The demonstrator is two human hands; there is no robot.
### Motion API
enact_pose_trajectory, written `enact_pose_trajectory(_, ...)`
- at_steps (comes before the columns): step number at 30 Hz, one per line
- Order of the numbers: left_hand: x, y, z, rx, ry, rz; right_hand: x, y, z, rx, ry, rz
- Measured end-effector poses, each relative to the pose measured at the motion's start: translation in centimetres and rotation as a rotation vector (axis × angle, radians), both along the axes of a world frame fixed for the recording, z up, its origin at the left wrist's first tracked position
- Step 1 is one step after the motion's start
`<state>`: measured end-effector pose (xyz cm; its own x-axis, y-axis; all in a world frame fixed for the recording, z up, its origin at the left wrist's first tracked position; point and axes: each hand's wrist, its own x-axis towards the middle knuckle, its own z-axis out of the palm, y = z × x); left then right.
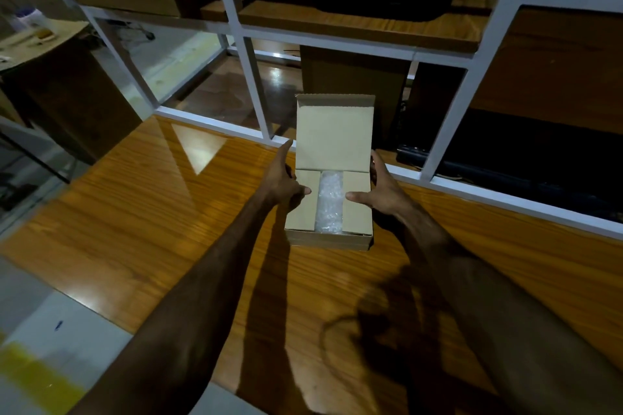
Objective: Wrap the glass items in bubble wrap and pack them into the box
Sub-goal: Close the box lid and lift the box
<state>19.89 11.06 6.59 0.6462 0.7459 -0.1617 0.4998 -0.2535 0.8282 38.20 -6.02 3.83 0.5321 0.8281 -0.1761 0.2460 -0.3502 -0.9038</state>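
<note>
1. Box (328, 212) — small cardboard carton, standing on the wooden worktop (168, 229) just before the white frame (256, 94). Rear lid upright; two side flaps folded inward, a gap left between them.
2. Bubble wrap (329, 202) — inside the box, visible through that gap. Glass presumably within; not itself visible.
3. Left hand (285, 178) — at the box's left side, thumb pressing its flap down, forefinger straight alongside.
4. Right hand (381, 187) — at the box's right side, thumb lying on its flap, fingers curved round the wall.
5. Handling — judged light, but contents fragile; thin board will flex. Hold by the side walls or underneath, never by the lid.
6. Stage — packing looks done; lid closure remaining.
</note>
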Motion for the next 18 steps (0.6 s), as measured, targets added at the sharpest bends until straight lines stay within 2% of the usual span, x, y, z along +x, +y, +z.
enact_pose_trajectory(6,-0.5,0.3,-1.5,-0.037,-0.083,0.033,0.0,-0.3,-1.3,-0.033,-0.116,-0.115)
enact_pose_trajectory(9,-1.0,-0.8,-1.4,-0.054,-0.151,0.094,-0.7,-0.6,-1.5,0.018,-0.195,-0.186)
enact_pose_trajectory(15,-3.9,-1.8,-1.9,-0.257,-0.298,0.095,-1.0,-2.5,-2.8,0.145,-0.11,-0.158)
enact_pose_trajectory(18,-5.3,-2.1,-1.4,-0.434,-0.389,0.061,-1.1,-3.3,-1.9,0.098,-0.107,-0.134)
